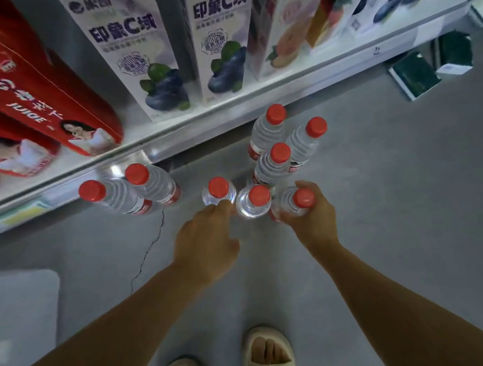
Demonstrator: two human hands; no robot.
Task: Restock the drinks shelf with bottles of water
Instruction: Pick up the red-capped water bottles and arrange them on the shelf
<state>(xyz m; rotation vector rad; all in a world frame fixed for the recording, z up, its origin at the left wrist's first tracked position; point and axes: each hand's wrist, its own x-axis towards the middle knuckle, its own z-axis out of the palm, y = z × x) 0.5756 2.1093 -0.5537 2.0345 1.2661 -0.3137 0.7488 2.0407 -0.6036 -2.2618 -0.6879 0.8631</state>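
Our right hand (310, 215) grasps one water bottle (293, 203) below its red cap. Our left hand (208, 242) reaches forward, fingertips touching another bottle (218, 190); grip indeterminate. Remaining bottles (272, 160) stand beyond both hands, before the shelf (225, 114).

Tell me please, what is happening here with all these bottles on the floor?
A person stands before a drinks shelf and bends over eight red-capped water bottles on the grey floor. The right hand grips the nearest bottle below its cap. The left hand touches another bottle with its fingertips. The six other bottles stand untouched. The shelf above holds juice cartons and red boxes; no water bottle is seen on it.
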